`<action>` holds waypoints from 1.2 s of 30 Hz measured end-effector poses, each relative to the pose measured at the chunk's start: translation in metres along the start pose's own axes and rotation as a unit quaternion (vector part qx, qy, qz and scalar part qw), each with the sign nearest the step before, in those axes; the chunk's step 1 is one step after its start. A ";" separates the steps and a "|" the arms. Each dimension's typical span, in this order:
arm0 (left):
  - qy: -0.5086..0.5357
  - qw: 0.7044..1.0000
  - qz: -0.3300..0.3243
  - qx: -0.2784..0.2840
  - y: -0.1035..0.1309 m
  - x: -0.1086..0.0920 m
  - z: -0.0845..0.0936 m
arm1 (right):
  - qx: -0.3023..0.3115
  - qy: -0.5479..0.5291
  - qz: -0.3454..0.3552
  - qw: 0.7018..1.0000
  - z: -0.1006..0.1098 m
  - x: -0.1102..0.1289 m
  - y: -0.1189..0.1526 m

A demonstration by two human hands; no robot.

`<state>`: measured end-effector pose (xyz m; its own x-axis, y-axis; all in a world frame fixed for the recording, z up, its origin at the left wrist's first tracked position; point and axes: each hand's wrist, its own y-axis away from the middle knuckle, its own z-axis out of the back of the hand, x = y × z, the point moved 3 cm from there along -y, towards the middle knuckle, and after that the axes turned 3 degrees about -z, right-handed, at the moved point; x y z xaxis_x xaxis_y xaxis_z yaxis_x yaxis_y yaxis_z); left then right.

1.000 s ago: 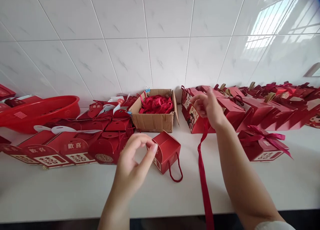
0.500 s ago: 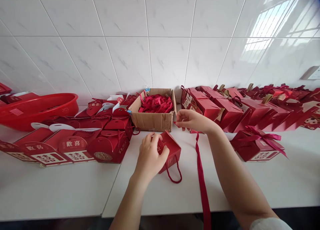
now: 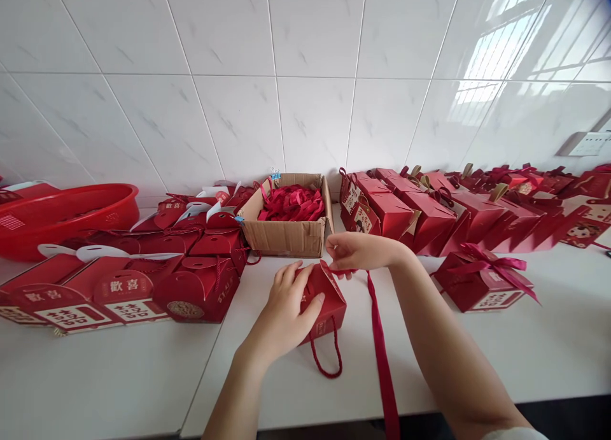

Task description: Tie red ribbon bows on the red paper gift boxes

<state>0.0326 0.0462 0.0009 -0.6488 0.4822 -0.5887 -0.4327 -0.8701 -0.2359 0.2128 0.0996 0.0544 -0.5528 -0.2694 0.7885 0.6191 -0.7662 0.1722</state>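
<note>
A small red gift box with a red rope handle stands at the middle of the white table. My left hand rests on its left side and top, thumb and fingers spread around it. Just behind the box's top, my right hand pinches the end of a dark red ribbon. From there the ribbon runs down across the table and over its front edge. The fingertips of my right hand are close to the box's top flap.
A cardboard box of red ribbons stands behind. Red gift boxes fill the back right; more boxes and a red plastic basket are at left. A bow-tied box sits at right.
My right hand has come nearer to the box's top with the ribbon end. The camera view has shifted slightly. My left hand stays on the box.
</note>
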 end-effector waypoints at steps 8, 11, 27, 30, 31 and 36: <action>0.049 0.998 -0.007 0.026 0.008 -0.009 0.006 | 0.082 -0.012 0.010 0.997 -0.005 0.008 0.012; 0.053 0.998 -0.001 0.015 0.008 -0.014 0.009 | 0.083 -0.002 0.010 0.996 -0.004 0.010 0.016; 0.062 0.996 -0.028 -0.057 -0.004 -0.021 0.004 | 0.047 0.027 -0.012 0.998 -0.006 0.014 0.012; 0.071 0.995 -0.020 -0.068 -0.005 -0.021 0.004 | 0.054 0.019 -0.004 0.998 -0.007 0.016 0.011; 0.074 0.994 -0.016 -0.073 -0.005 -0.021 0.004 | 0.052 0.022 0.001 0.998 -0.007 0.016 0.011; 0.085 0.991 -0.001 -0.103 -0.008 -0.023 0.003 | 0.021 0.045 0.015 0.999 -0.006 0.019 0.012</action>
<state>0.0489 0.0424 0.0181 -0.5247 0.4753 -0.7062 -0.2852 -0.8798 -0.3802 0.2059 0.0817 0.0677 -0.5803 -0.3441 0.7381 0.6574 -0.7328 0.1753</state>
